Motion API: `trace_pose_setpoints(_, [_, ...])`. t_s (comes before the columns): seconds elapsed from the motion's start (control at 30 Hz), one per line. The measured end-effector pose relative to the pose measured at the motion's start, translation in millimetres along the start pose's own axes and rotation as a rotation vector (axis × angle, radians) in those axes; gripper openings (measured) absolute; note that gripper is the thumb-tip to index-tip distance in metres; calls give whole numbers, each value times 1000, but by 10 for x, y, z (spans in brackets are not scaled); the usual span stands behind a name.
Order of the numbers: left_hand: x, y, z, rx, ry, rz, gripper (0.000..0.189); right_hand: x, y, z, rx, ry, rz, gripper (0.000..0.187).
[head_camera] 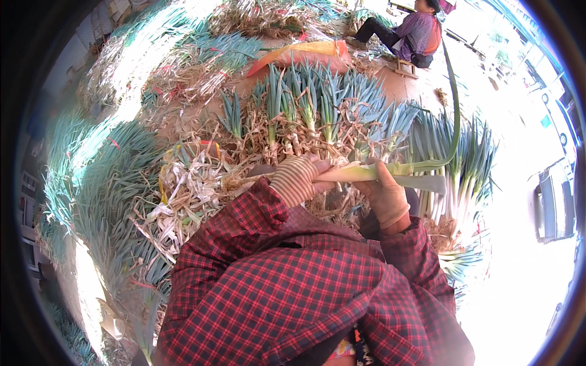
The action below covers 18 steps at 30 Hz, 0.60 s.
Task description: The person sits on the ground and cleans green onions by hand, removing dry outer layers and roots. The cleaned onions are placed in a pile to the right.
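Observation:
A long green onion [352, 173] lies level before my chest, its roots to the left and a long green leaf curving up at the right. My left hand [300, 178], in a striped glove, is closed around its pale lower stem. My right hand [384, 192], in a pale worn glove, grips the stalk where it turns green. Beyond my hands stands a row of untrimmed green onions [309, 105] with dry brown leaves. To the right, a bunch of green onions with clean white stems [458, 183] stands upright.
A heap of peeled dry leaves [192, 187] lies at the left, beside piled green onions [110, 196]. An orange woven sack [304, 59] lies past the row. Another person [419, 34] sits on a low wooden stool [405, 69] at the upper right.

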<state>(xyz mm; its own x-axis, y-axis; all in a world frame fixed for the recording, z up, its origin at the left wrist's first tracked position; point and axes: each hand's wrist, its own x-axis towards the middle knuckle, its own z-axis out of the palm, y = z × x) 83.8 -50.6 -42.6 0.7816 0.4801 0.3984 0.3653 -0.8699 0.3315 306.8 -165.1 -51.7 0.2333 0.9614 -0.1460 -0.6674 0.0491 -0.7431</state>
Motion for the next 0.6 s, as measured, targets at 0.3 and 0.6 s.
trace_pose_setpoints(0.3, [-80,-93,-3,-333,81,45,27,-113,129,52,42,-63,-123,38])
trace_pose_setpoints(0.6, [-4,-280,166,-615,-43,-361,33,-189,137,83,-85,-202,-195,50])
